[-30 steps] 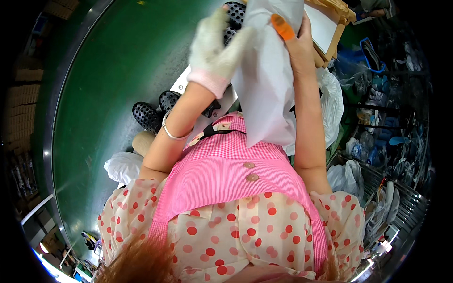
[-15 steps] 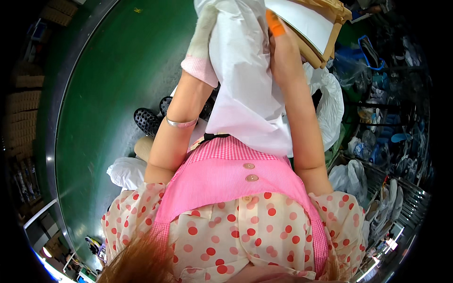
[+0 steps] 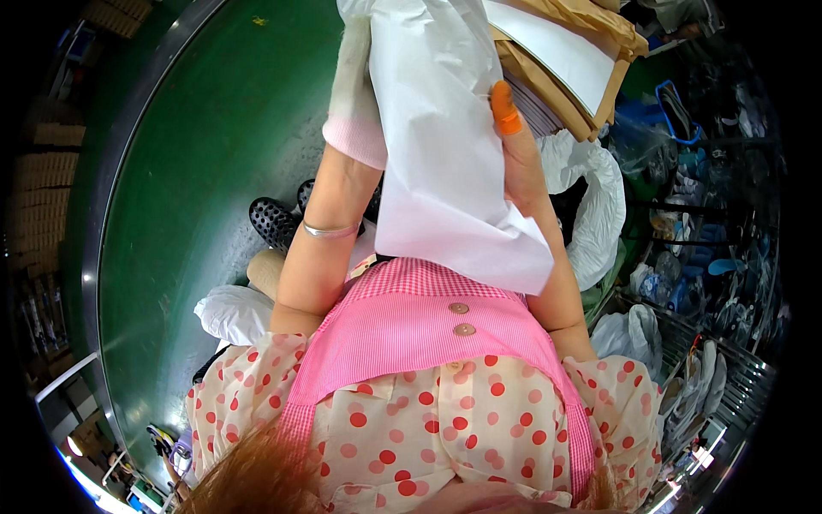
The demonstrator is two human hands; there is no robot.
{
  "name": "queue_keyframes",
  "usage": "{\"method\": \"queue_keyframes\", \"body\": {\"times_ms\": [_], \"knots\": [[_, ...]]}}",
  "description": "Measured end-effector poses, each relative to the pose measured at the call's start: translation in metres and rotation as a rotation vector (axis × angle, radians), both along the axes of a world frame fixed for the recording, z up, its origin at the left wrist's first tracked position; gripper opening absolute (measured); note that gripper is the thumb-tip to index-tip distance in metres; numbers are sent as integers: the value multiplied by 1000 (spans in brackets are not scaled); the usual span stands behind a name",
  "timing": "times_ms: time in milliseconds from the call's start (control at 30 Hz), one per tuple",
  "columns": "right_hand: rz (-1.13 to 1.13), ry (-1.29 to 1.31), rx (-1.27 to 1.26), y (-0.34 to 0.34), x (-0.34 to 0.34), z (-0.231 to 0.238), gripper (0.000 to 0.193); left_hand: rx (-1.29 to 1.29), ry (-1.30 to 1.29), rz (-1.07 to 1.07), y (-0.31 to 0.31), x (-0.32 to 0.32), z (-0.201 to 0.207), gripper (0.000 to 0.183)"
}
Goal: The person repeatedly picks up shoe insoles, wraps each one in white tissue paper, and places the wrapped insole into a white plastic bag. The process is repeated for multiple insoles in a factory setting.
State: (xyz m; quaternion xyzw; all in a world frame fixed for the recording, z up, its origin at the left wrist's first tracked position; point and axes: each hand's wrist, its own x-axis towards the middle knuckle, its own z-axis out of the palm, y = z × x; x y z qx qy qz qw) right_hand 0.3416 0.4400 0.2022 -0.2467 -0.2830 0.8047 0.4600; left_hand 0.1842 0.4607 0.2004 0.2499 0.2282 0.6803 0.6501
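On my left, a white plastic bag point(image 3: 229, 315) sits on the green floor point(image 3: 184, 206), and a black shoe with holes point(image 3: 274, 224) is near it. Next comes my left hand point(image 3: 353, 90) in a white glove with a pink cuff. Its fingers go behind the white paper point(image 3: 441, 146), so I cannot tell how they bend. The paper is right between my hands. My right hand point(image 3: 522, 163) is at its right edge, an orange cover point(image 3: 506, 110) on my thumb. I cannot tell how those fingers bend either. Farther right are brown paper point(image 3: 591, 15) and a big white bag point(image 3: 604, 214).
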Motion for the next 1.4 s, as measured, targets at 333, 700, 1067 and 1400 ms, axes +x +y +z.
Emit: {"method": "queue_keyframes", "body": {"times_ms": [333, 700, 1067, 1400], "knots": [[212, 242, -80, 3, 1, -7, 52, 135, -554, -359, 1, -4, -35, 92], [331, -158, 92, -10, 19, 23, 73, 133, 160, 88, 0, -21, -10, 73], [165, -485, 138, -9, -10, 25, 59, 107, 114, 182, 10, -6, 3, 65], [-525, -1225, 865, 1, -19, 10, 53, -169, -305, 117, 18, 1, 1, 51]]}}
